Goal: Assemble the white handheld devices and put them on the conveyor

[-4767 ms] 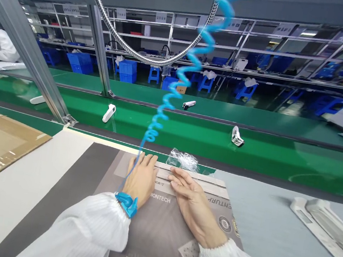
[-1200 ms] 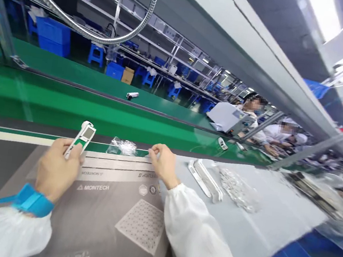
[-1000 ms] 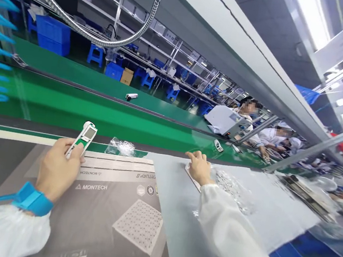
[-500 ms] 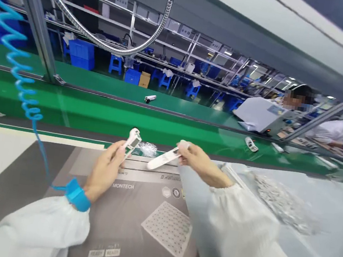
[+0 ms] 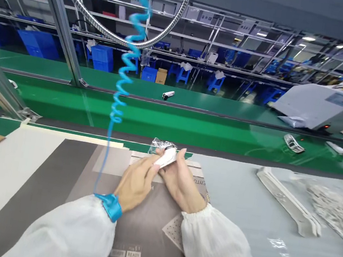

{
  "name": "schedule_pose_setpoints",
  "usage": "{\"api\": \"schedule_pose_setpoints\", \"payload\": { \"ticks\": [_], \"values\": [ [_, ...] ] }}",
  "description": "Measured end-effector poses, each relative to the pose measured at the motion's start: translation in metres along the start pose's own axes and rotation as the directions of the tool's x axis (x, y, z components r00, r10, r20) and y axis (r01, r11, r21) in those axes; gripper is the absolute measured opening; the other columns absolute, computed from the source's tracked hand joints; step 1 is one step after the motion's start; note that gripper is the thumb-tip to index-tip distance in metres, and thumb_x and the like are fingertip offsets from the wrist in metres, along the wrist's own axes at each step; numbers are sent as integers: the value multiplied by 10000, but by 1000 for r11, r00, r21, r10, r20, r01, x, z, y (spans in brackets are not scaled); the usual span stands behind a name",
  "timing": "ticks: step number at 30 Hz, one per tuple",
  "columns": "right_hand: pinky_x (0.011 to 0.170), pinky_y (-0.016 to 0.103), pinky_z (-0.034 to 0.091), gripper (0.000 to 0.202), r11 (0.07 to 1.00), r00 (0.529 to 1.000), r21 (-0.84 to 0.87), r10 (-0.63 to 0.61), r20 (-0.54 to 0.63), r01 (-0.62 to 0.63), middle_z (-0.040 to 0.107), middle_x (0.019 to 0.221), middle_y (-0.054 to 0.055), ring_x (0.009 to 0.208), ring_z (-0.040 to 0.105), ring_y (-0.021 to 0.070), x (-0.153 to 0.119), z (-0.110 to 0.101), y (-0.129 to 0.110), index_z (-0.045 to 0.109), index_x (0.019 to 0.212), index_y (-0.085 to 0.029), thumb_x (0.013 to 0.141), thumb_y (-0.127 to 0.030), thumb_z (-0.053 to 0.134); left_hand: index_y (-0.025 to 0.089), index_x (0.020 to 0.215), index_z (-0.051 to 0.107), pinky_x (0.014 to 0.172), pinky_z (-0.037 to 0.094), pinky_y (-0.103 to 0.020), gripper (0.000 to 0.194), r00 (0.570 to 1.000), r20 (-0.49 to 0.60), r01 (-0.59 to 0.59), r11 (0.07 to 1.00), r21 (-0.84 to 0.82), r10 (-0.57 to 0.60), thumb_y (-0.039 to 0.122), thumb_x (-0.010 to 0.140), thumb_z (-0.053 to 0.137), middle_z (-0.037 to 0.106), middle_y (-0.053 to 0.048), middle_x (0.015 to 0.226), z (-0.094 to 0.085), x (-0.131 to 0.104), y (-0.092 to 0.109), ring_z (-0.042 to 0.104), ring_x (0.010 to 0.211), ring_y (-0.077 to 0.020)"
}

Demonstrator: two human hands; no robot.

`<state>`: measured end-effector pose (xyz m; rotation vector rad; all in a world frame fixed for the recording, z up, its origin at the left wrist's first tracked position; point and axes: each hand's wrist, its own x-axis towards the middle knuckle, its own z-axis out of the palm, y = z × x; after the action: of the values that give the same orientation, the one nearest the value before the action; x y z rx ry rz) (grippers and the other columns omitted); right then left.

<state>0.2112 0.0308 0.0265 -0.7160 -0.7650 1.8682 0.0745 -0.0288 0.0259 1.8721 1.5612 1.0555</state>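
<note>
A white handheld device point(image 5: 167, 156) with a dark tip is held between my two hands, above the far part of a printed grey-brown cardboard sheet point(image 5: 143, 231). My left hand point(image 5: 138, 179) is closed on its near side, thumb and fingers along the body. My right hand point(image 5: 181, 183) cups it from the right, palm turned up and thumb raised beside it. The separate long white cover no longer shows as its own piece; my hands hide much of the device. Crumpled clear plastic point(image 5: 158, 143) lies just beyond my fingers. A blue wrist strap point(image 5: 110, 206) circles my left wrist.
A coiled blue cord point(image 5: 124, 74) hangs on the left. Long white plastic parts point(image 5: 288, 199) and a clear bag of small parts point(image 5: 334, 206) lie right. Beyond runs a green belt point(image 5: 191, 125) carrying white devices point(image 5: 294, 144). A person sits far right.
My hands have come together, bringing the white cover in my right hand to the device in my left. The view has swung right, and the white parts at right are now uncovered.
</note>
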Motion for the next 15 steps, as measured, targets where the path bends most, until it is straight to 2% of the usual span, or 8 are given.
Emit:
{"api": "schedule_pose_setpoints", "payload": {
  "ticks": [2,4,6,7,9,12,15],
  "values": [
    [701,312,524,509,971,989,218,116,-89,-94,661,671,15,691,635,174,-2,6,1,645,809,-192,892,-664,473,198,1413,453,917,512,-450,468,991,130,7,970,245,-40,405,996,401,647,-140,1272,5,-2,12,660,1089,-313],
    [565,291,488,538,930,972,347,182,-148,-121,461,430,-35,476,514,147,-3,8,-1,554,639,-203,933,-625,396,145,1370,480,820,535,-487,525,955,268,-4,901,434,-125,482,969,440,707,-175,1118,6,-3,23,700,951,-362],
    [498,280,449,560,910,968,393,204,-149,-131,317,361,-57,400,422,133,-5,7,-5,472,554,-217,941,-606,363,125,1296,528,775,536,-498,534,932,326,-38,852,522,-158,529,959,435,732,-171,993,4,-3,29,710,873,-374],
    [505,281,455,564,911,972,389,200,-119,-140,329,371,-52,413,435,135,-6,6,-7,476,556,-214,945,-603,352,125,1257,550,766,535,-499,527,934,323,-46,842,538,-156,541,958,427,735,-166,960,2,-2,29,711,856,-374],
    [604,295,508,540,925,984,345,178,-17,-161,480,482,-20,546,554,156,-8,5,-10,555,645,-193,961,-584,358,144,1195,579,751,535,-487,496,953,259,-9,845,535,-155,548,963,411,737,-148,941,-3,0,22,712,843,-362],
    [845,333,526,368,953,982,263,113,149,-150,661,815,15,885,647,183,-11,7,-7,634,873,-194,960,-513,473,184,1249,542,814,529,-458,467,995,35,72,889,452,-99,534,947,474,712,-128,1088,-9,1,5,683,992,-329],
    [972,348,486,275,974,980,192,84,181,-119,690,963,30,1033,630,190,-13,12,5,654,977,-197,922,-457,586,205,1361,444,959,482,-428,574,990,-124,-23,948,318,66,504,896,596,638,-108,1271,-9,-1,-3,601,1166,-275]
  ]
}}
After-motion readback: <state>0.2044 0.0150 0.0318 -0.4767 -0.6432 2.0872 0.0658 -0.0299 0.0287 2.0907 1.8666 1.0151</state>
